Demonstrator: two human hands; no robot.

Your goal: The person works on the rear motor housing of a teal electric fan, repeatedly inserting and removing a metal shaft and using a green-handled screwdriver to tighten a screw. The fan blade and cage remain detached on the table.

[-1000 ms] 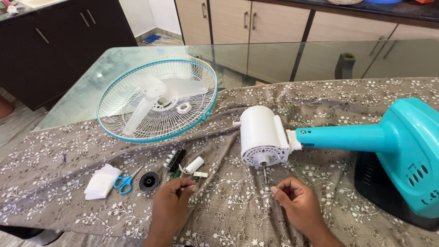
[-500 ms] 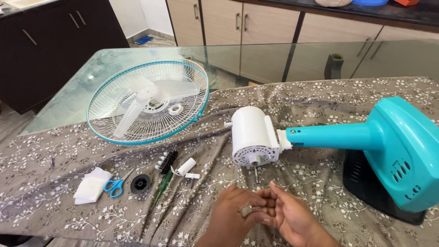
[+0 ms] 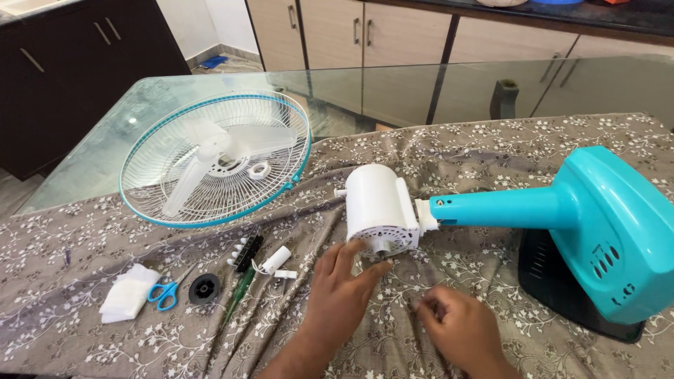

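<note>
A dismantled table fan lies on a flowered grey cloth (image 3: 491,140). Its white motor housing (image 3: 378,203) faces me, joined to the teal neck and body (image 3: 583,217) on the right. My left hand (image 3: 337,295) has its fingers spread, and the fingertips touch the lower front of the motor housing. My right hand (image 3: 460,326) rests on the cloth just right of it, fingers curled together. I cannot see whether anything small is pinched in them.
A teal-rimmed wire guard with white blades (image 3: 210,161) lies at the back left on the glass table (image 3: 105,140). Near the left hand are a white plug-like part (image 3: 275,260), a black ribbed piece (image 3: 247,251), a green screwdriver (image 3: 239,295), a black round cap (image 3: 204,288), blue scissors (image 3: 163,291) and a white folded cloth (image 3: 126,298).
My hands met below the motor, then parted. The left hand has risen to touch the motor's front. The right hand has drawn back to the right with its fingers curled.
</note>
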